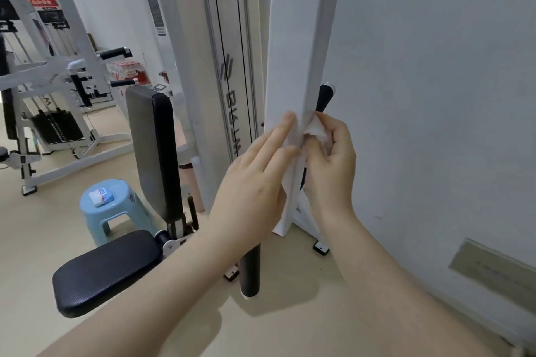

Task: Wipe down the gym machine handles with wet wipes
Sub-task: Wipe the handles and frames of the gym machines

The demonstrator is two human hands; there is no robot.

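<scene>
A white wet wipe [317, 132] is wrapped around the edge of the machine's white upright post [293, 52]. My left hand [255, 182] lies flat on the post's front face, fingers pressing the wipe against it. My right hand [330, 159] pinches the bunched wipe on the post's right side. A black handle grip [324, 97] sticks up just behind the post, above my right hand. Another black grip [250, 272] hangs low, below my left wrist.
The machine's black seat [107, 269] and backrest [153, 151] stand to the left. A light blue stool [116, 211] holds a wipes pack [101, 196]. A white wall [435, 95] is close on the right. Other gym machines [49, 81] fill the far left.
</scene>
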